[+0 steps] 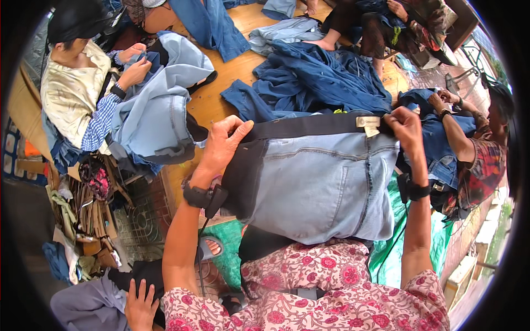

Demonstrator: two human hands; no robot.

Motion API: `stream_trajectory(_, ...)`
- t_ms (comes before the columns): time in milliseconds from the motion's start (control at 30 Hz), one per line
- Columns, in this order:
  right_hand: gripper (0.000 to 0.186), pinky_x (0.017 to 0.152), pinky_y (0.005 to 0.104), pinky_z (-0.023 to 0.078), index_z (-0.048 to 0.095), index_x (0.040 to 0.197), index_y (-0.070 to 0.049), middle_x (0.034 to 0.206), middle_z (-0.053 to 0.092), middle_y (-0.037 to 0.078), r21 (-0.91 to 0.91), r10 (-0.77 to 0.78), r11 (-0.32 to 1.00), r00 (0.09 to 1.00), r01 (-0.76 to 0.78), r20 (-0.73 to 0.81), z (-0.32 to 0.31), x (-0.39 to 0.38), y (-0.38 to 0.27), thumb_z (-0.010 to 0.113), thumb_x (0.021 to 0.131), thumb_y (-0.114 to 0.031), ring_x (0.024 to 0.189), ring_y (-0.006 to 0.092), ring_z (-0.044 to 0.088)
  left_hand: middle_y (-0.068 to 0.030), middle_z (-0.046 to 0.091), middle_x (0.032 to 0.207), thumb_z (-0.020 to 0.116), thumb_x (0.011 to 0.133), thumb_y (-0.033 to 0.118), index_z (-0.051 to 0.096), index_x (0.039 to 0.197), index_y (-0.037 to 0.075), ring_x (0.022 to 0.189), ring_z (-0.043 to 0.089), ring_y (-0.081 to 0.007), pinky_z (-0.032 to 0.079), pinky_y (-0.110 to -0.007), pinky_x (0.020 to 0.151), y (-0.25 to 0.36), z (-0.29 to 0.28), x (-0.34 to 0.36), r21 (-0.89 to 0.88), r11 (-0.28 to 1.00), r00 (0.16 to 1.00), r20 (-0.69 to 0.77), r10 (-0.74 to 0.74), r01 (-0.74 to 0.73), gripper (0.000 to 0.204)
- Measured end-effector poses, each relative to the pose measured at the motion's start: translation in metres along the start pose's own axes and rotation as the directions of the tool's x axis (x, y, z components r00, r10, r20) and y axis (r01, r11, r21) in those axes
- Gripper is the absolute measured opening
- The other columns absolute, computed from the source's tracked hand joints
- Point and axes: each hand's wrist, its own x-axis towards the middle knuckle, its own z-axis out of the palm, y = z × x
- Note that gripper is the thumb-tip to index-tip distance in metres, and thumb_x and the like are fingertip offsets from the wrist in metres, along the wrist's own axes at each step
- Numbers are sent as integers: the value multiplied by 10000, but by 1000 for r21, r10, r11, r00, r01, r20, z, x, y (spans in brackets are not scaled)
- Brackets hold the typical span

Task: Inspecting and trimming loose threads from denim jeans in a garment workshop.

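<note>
A pair of light blue jeans [309, 182] hangs in front of me, with a wide black waistband and black panel at its left side. My left hand [223, 144] pinches the waistband's left end between thumb and fingers. At the other end, my right hand [407, 131] is closed on the band beside a white label [368, 122] sewn inside. The waistband is stretched nearly straight between my hands. A seam with dark stitching runs down the cloth. The lower part of the jeans falls towards my lap.
A heap of dark blue jeans [326, 77] lies on the wooden platform [221, 88] ahead. At left, a person [77, 105] handles light jeans; at right, another person [469, 149] handles dark ones. Cardboard scraps [96, 231] are piled lower left, near somebody's hand [141, 303].
</note>
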Motion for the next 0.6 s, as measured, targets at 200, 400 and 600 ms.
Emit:
stream_trajectory(200, 227, 569, 343, 432, 638, 896, 33, 677, 622, 136, -211, 38, 976, 998, -50, -58, 23, -24, 16, 701, 899, -185, 590, 185, 548, -24, 615, 781, 666, 955, 267, 637, 904, -27, 755, 565, -90, 467, -261, 709, -6, 13, -1, -36, 996, 979, -183, -86, 81, 300)
stream_trajectory(400, 216, 625, 315, 449, 622, 1023, 19, 790, 649, 85, -89, 59, 994, 995, -66, -76, 16, -32, -71, 637, 963, -188, 692, 158, 573, -151, 649, 1077, 749, 881, 281, 472, 1304, 1, 1019, 621, -209, 473, -335, 919, 17, 28, -60, 112, 985, 984, -130, -119, 134, 578)
stream_trajectory(600, 89, 564, 244, 368, 622, 1003, -10, 733, 493, -32, 392, -114, 918, 904, -63, 413, 94, -65, -118, 615, 966, -89, 662, 52, 414, -117, 696, 989, 782, 844, 132, 481, 1306, 13, 893, 656, -160, 510, -278, 826, 43, 42, -63, -235, 949, 946, -197, -258, 210, 565)
